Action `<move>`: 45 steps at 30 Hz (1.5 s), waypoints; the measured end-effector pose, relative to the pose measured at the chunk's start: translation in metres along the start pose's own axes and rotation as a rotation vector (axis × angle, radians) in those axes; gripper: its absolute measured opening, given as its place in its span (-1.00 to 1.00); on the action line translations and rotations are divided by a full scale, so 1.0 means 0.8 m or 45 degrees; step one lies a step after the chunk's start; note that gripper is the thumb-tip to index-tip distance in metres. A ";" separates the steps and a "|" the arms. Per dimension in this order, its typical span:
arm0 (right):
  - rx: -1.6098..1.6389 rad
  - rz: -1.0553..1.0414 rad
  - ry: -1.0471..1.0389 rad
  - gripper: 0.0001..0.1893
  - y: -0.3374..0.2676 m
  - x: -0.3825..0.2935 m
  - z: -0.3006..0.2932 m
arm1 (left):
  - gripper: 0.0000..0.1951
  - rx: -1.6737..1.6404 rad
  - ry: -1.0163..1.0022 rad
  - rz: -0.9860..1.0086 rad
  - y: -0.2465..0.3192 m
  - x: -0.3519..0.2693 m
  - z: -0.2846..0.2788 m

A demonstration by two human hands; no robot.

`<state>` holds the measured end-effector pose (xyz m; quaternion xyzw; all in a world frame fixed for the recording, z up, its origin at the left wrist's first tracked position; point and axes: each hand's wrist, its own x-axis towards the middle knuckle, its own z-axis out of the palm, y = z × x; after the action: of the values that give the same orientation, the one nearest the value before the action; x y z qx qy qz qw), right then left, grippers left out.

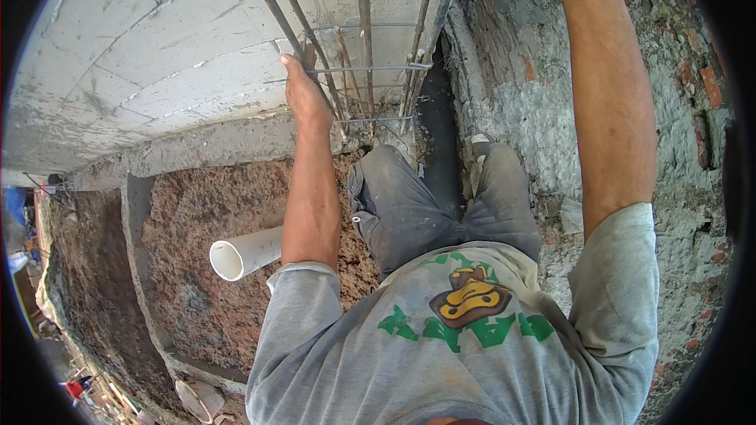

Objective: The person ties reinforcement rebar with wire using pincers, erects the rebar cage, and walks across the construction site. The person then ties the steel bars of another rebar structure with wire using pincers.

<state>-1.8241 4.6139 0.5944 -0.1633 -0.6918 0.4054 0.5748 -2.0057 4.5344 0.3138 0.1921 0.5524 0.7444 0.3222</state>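
A column cage of steel rebar (365,41) stands upright against the pale block wall, its bars tied by thin square stirrups (378,68). My left hand (306,91) grips the cage's left bars just by one of these stirrups, thumb on the near side and fingers partly hidden behind the steel. Short rusty bars (348,71) rise inside the cage from the concrete at its foot. My right arm reaches up past the picture's top edge, so the right hand is out of view, and what it touches cannot be seen.
White block wall (195,53) stands ahead; rough mortar-and-brick wall (531,100) is close on the right. Between them runs a dark pipe-like strip (437,130). At left, a white plastic pipe (248,252) projects over reddish soil (207,212), bordered by a concrete edge (136,248).
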 end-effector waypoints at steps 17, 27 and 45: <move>-0.266 0.071 -0.448 -0.43 0.056 -0.015 -0.093 | -0.27 -0.047 0.154 0.138 -0.003 -0.007 0.029; -0.584 -0.058 -0.201 -0.57 0.111 -0.199 -0.069 | -0.23 0.151 0.267 -0.031 -0.003 -0.155 0.001; -0.670 0.836 -0.086 -0.74 0.276 -0.414 -0.139 | -0.29 0.705 -0.639 -0.276 -0.162 -0.160 0.042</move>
<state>-1.6796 4.5629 0.2108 -0.5029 -0.7014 0.3817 0.3308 -1.8570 4.4929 0.2104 0.3884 0.6536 0.4585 0.4601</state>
